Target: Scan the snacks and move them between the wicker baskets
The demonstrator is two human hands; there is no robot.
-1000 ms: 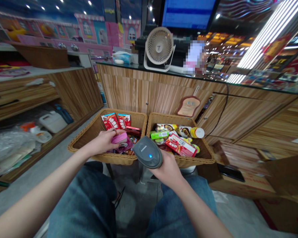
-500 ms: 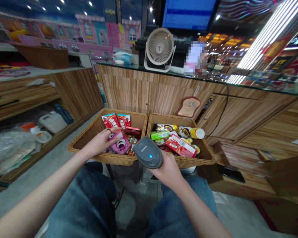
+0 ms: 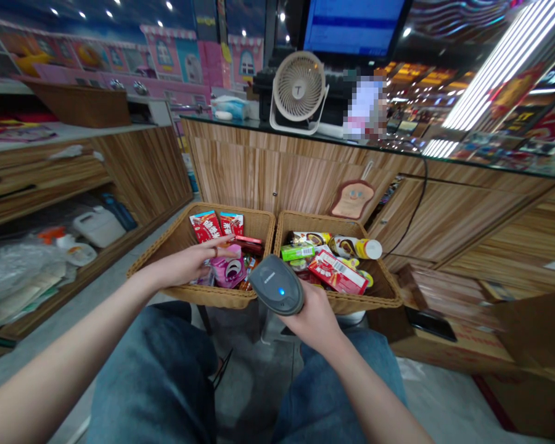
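My left hand [image 3: 192, 264] is over the left wicker basket [image 3: 160, 251], its fingers stretched out to the right. Just beneath the fingers lies a purple packet with a cartoon face [image 3: 230, 270]; whether they touch it I cannot make out. Behind the hand in this basket are two red packets, one of them this red snack packet [image 3: 206, 226]. My right hand [image 3: 315, 320] grips a dark grey barcode scanner [image 3: 275, 283] with a lit blue light, held in front of where the two baskets meet. Its head points toward the baskets.
The right wicker basket [image 3: 388, 290] holds a red box [image 3: 337, 271], a green pack [image 3: 297, 251] and yellow-brown tubes. Behind stands a wooden counter with a white fan [image 3: 299, 86] and a monitor [image 3: 354, 28]. A black phone [image 3: 431, 324] lies on a cardboard box at right.
My left hand has shifted slightly, its fingers now straighter and reaching further right over the purple packet. The packet looks a little turned. My right hand and the scanner stay almost still.
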